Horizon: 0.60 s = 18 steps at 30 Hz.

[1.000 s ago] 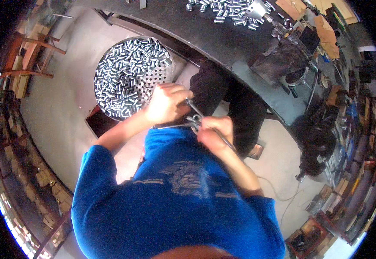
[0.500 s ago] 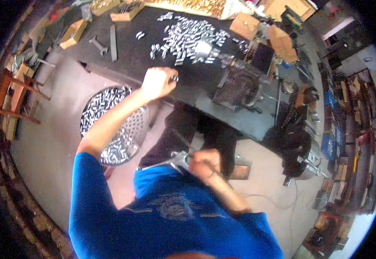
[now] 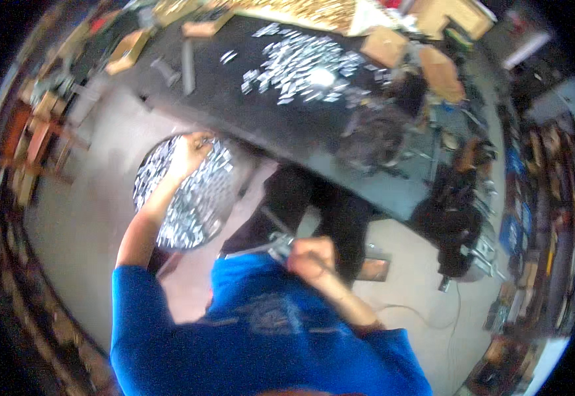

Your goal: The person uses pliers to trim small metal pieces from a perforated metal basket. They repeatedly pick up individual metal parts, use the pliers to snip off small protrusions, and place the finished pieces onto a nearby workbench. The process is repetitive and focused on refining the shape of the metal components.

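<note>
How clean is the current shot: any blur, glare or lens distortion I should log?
Head view: motion blur smears the left hand and the metal pieces in the round basket; head view: a burnt-out white glare spot sits above the dark table; head view: shelving bows along the right rim, corners black.

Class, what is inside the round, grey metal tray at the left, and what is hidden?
Small, silvery metal pieces fill much of the tray, leaving some grey base exposed toward its right. The left hand covers some contents; the pieces hide the base beneath.
</note>
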{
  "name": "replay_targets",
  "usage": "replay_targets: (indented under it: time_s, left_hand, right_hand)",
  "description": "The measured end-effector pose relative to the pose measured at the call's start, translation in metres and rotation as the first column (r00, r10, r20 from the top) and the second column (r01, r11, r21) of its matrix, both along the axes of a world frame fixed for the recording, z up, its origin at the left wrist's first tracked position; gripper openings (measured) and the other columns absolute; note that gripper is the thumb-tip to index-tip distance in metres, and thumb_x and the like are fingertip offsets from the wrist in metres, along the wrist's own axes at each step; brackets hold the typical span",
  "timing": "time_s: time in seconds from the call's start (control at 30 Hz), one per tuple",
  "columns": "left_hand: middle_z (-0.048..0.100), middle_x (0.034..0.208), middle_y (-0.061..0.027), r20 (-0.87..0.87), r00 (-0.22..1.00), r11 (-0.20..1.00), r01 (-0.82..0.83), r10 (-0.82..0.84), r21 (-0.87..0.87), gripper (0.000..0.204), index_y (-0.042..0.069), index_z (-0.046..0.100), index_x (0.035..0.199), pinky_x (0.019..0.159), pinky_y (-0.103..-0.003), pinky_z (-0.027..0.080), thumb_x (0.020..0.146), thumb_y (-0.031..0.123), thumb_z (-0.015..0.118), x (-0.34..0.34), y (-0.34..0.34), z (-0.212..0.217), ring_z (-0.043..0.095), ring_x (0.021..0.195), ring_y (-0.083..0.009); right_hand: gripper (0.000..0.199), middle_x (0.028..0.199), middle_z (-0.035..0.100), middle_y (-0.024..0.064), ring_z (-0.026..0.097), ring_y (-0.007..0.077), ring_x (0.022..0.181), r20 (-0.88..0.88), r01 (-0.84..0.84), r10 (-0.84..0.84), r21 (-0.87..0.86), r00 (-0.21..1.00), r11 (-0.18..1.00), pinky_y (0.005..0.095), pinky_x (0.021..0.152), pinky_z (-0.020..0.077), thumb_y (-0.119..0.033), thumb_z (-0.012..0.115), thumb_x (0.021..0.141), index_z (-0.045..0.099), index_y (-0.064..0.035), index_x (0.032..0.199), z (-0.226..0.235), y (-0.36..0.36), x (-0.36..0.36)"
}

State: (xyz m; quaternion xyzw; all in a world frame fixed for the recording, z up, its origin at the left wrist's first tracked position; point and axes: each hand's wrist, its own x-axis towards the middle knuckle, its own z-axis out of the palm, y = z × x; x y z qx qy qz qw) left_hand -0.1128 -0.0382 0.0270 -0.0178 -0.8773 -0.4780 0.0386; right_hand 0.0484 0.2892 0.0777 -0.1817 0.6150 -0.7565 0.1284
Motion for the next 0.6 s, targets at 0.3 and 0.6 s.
replay_targets:
  time_s: [0.3,0.6]
  left_hand:
    - [0.063,0.073,-0.0138,0.272,0.962,0.913,0.091,0.023,-0.399,0.032,0.008,0.063,0.099,0.067,-0.036,0.050,0.070,0.005,0.051,0.112,-0.060,-0.102,0.064,0.071,-0.0265]
    - [0.063,0.093,-0.0174,0.330,0.933,0.654,0.160,0.144,-0.740,0.034,0.014,0.063,0.102,0.074,-0.040,0.051,0.070,0.007,0.053,0.060,-0.047,-0.125,0.063,0.086,-0.0303]
  right_hand:
    - [0.029,0.047,0.046,0.0026,0.045,0.0084,0.043,0.066,0.001,-0.005,0.071,0.998,0.998,0.0236,0.041,0.0329,-0.006,0.059,0.067,0.036,-0.0034,0.049,-0.008,-0.017,0.008]
    - [0.028,0.046,0.042,0.0020,0.043,0.0081,0.043,0.067,0.038,-0.047,0.129,0.997,0.991,0.0231,0.042,0.0332,0.000,0.056,0.065,0.033,-0.0030,0.050,-0.003,-0.018,0.004]
